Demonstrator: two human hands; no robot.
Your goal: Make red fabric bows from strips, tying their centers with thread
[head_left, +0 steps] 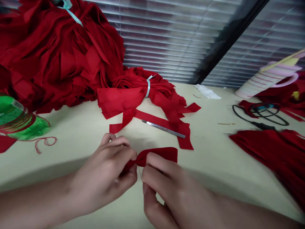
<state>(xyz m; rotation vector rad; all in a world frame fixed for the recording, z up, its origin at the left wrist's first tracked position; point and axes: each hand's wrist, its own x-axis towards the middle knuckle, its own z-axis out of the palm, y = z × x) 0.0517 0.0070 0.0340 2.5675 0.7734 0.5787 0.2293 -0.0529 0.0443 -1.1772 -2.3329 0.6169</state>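
The right hand (170, 184) curls, its hold unclear, at a red strip (142, 157) the left hand (109, 168) pinches.

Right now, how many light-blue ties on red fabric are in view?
2: upper tie on the large red pile, upper left; lower tie around the smaller red bundle, near centre. Others may be hidden.

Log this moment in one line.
left hand: pinching red fabric strip at gathered part | right hand: curled against it, grip unclear | beyond: slim silver tool, smaller tied red-fabric bundle | left side: green bottle
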